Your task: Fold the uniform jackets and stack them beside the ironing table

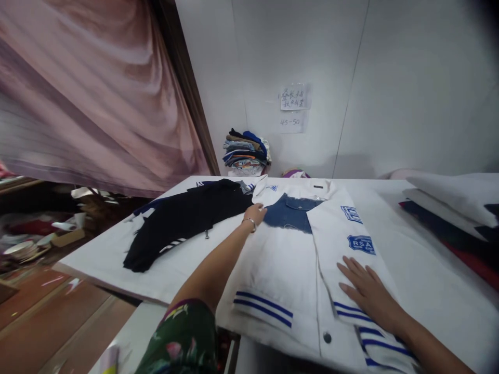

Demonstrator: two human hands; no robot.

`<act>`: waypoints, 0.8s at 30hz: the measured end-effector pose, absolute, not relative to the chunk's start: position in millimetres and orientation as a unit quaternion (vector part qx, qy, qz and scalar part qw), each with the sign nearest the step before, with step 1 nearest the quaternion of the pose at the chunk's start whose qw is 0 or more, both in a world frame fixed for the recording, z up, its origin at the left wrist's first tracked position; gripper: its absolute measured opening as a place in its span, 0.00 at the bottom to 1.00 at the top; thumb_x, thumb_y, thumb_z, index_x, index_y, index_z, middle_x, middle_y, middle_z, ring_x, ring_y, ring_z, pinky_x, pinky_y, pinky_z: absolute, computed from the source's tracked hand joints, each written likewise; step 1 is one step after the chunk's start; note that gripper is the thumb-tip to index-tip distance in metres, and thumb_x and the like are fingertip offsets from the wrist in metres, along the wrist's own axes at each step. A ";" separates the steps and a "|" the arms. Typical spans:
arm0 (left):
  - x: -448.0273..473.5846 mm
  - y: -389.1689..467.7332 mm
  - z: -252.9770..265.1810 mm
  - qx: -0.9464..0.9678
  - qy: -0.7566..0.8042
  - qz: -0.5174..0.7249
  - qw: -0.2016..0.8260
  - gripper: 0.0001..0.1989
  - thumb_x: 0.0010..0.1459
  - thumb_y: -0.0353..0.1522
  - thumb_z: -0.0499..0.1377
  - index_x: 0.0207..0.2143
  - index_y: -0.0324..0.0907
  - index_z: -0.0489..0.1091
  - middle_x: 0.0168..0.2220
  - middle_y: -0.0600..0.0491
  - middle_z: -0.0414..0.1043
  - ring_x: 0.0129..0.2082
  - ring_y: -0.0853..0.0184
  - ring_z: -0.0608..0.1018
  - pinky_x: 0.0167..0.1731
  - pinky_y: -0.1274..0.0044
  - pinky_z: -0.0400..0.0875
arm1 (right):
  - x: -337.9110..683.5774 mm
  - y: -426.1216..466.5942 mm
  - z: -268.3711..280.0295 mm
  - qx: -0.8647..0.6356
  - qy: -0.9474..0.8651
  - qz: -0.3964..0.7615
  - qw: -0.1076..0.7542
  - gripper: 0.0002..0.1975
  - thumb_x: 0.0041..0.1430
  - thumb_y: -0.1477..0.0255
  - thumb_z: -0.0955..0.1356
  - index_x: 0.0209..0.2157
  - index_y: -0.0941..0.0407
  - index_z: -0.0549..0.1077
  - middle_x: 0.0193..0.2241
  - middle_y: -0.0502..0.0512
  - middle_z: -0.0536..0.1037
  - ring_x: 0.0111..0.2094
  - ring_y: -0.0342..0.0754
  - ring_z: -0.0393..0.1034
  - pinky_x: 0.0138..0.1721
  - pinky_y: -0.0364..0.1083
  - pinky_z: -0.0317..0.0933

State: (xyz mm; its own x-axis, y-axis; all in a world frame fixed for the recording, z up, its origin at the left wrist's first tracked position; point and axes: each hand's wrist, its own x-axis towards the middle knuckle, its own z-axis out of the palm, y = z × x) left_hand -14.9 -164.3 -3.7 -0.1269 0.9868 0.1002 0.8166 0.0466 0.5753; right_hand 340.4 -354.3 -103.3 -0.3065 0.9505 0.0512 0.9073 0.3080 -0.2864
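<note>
A white jacket (280, 259) with a blue denim panel, blue badges and blue-striped cuffs lies on the white table (393, 213). One of its sleeves is folded in along the right side. My left hand (255, 214) is closed at the jacket's upper left edge, beside the denim, its fingertips partly hidden. My right hand (360, 283) rests flat on the folded-in sleeve below the RSA badge, fingers spread. To the left, a black garment (187, 218) with white stripes is spread out near my left forearm.
A stack of folded clothes (245, 150) stands at the back against the wall. More folded garments (456, 218) are piled on the right. A pink curtain (117, 93) hangs at the left, above a cluttered floor. Paper notes (293, 98) are stuck to the wall.
</note>
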 end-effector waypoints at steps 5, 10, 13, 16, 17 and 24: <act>-37.7 -103.8 -9.8 0.594 0.755 0.248 0.124 0.19 0.58 0.37 0.55 0.51 0.40 0.68 0.51 0.43 0.71 0.51 0.58 0.72 0.46 0.73 0.65 | 340.1 -356.9 -99.0 -0.568 -0.811 0.096 0.100 0.29 0.63 0.53 0.56 0.63 0.43 0.51 0.65 0.48 0.45 0.64 0.56 0.39 0.62 0.64 0.40; -36.3 -61.6 -15.8 0.586 0.769 0.239 0.095 0.23 0.56 0.42 0.57 0.51 0.42 0.66 0.52 0.42 0.69 0.53 0.54 0.70 0.47 0.69 0.64 | 340.2 -359.8 -99.3 -0.559 -0.820 0.077 0.101 0.29 0.63 0.54 0.58 0.64 0.42 0.49 0.65 0.47 0.44 0.64 0.57 0.40 0.62 0.64 0.42; -34.1 -41.8 -20.2 0.584 0.775 0.230 0.074 0.27 0.54 0.42 0.59 0.54 0.41 0.63 0.55 0.40 0.65 0.55 0.52 0.67 0.49 0.68 0.62 | 341.5 -361.4 -101.3 -0.559 -0.819 0.077 0.105 0.30 0.62 0.55 0.59 0.64 0.40 0.47 0.65 0.44 0.44 0.64 0.58 0.41 0.62 0.64 0.42; -35.9 -24.9 -24.6 0.586 0.778 0.216 0.066 0.28 0.54 0.41 0.60 0.55 0.40 0.61 0.56 0.37 0.63 0.55 0.50 0.66 0.49 0.65 0.62 | 342.9 -362.7 -102.7 -0.563 -0.815 0.096 0.097 0.32 0.61 0.55 0.60 0.64 0.39 0.45 0.65 0.43 0.42 0.64 0.59 0.40 0.62 0.64 0.42; -37.2 -20.0 -25.8 0.587 0.780 0.207 0.068 0.27 0.54 0.40 0.59 0.54 0.39 0.61 0.55 0.37 0.64 0.55 0.49 0.66 0.49 0.65 0.62 | 343.3 -363.1 -103.2 -0.565 -0.813 0.104 0.094 0.33 0.61 0.55 0.60 0.64 0.38 0.44 0.65 0.42 0.42 0.64 0.59 0.40 0.62 0.64 0.42; -41.1 1.8 -30.2 0.595 0.785 0.171 0.029 0.18 0.54 0.37 0.59 0.46 0.37 0.67 0.47 0.36 0.70 0.53 0.48 0.67 0.51 0.61 0.58 | 343.5 -365.3 -105.3 -0.580 -0.800 0.126 0.090 0.35 0.59 0.55 0.62 0.64 0.35 0.41 0.65 0.40 0.41 0.64 0.60 0.40 0.62 0.67 0.40</act>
